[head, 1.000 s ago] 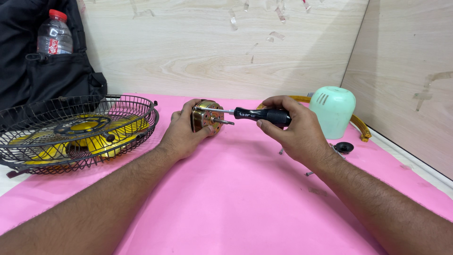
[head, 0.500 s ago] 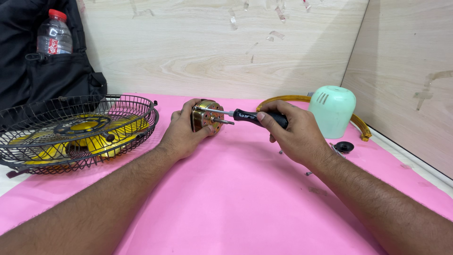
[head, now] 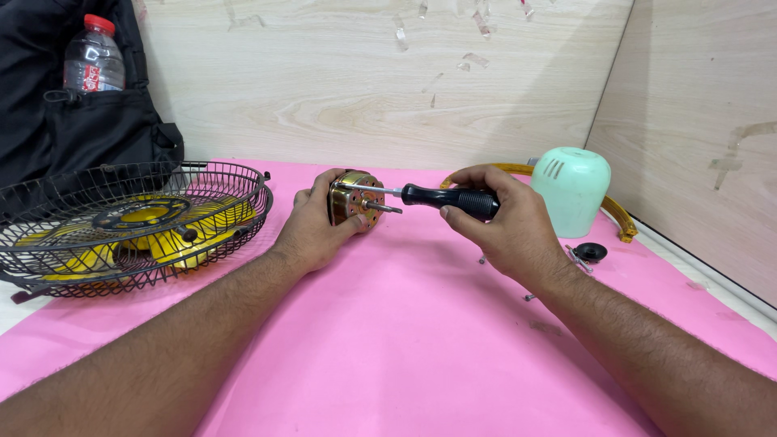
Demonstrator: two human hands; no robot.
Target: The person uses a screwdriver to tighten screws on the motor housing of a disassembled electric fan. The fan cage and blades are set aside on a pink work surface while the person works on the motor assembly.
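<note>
- Two hands meet near the middle of the pink-covered bench (head: 388, 340), toward its back edge.
- The left hand (head: 314, 228) is curled around a brass-coloured fan motor (head: 354, 198) — fingers wrapped behind it, thumb below, the motor's face and short shaft turned to the right.
- The right hand (head: 506, 226) is clenched on the black handle of a screwdriver (head: 441, 197); its metal shank lies level and the tip touches the motor's face near the top.
- A black wire fan guard (head: 121, 222) sits like a basket at the bench's left edge, with yellow fan blades (head: 174, 239) lying inside it.
- A mint-green plastic motor cover (head: 571, 190) stands near the right back corner — just beside the right hand, a small black knob (head: 591, 252) in front of it.
- A black backpack (head: 77, 121) leans at the left back corner, a water bottle (head: 94, 57) upright in its side pocket.
</note>
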